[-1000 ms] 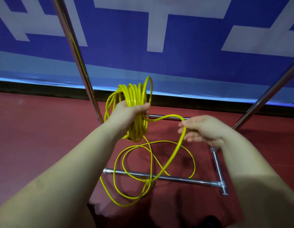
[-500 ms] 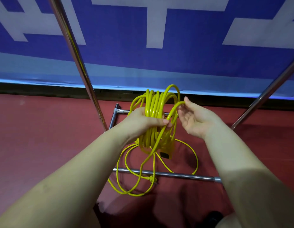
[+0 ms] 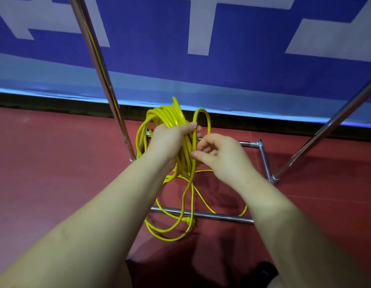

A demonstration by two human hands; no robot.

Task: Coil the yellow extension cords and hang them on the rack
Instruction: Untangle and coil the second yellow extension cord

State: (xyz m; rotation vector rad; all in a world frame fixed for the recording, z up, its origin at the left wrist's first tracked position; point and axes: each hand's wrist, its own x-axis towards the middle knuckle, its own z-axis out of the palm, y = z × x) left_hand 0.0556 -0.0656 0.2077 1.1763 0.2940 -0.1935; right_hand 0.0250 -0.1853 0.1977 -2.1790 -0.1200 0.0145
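Yellow extension cord (image 3: 170, 121), most of it gathered into a bundle of loops, sits in the left hand (image 3: 170, 142), whose fingers are wrapped tightly round the bunch at its upper part. One fresh loop (image 3: 202, 121) arches up beside the bundle, and the right hand (image 3: 220, 156) pinches that strand between thumb and curled fingers just below the left hand's knuckles. Uncoiled slack (image 3: 176, 223) trails down to the red floor (image 3: 55, 163) and lies in loose rings across the front base bar (image 3: 211, 215) of the chrome rack, with what looks like the plug end (image 3: 188, 221) resting close against that bar. My worry is this slack: as more is drawn up, the plug or a ring could snag on the bar and jerk the bundle, or the loops in the left hand could slip out of order if the grip relaxes. Room is limited at the sides, with the left upright (image 3: 101, 80) close to the bundle and the right upright (image 3: 326, 127) slanting farther off, while a blue and white banner (image 3: 222, 48) closes the back. Open floor toward the person gives the freest space.
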